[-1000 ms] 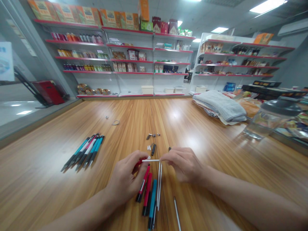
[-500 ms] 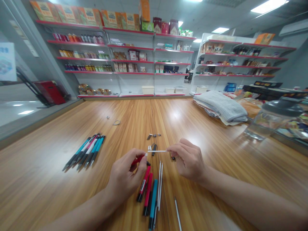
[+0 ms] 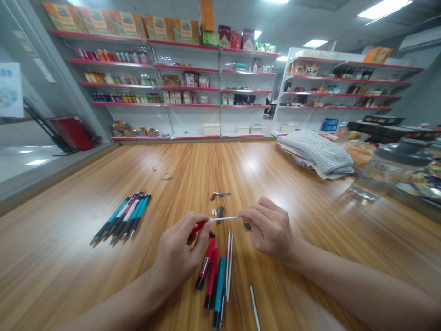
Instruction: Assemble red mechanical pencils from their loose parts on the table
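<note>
Red barrel (image 3: 198, 227) pinched in the fingers of the left hand (image 3: 179, 255), white refill (image 3: 225, 218) pinched by the right hand (image 3: 268, 227), meeting just above the bench (image 3: 310, 207). Refill looks flimsy; pushed off-angle it could kink or slip out.

Red pen barrel (image 3: 198, 227) sits pinched in the left hand (image 3: 182, 253), its open end pointing right. Thin white refill (image 3: 225, 218) lies level, one end gripped by the right hand (image 3: 270, 227), the other meeting the barrel's mouth.
</note>
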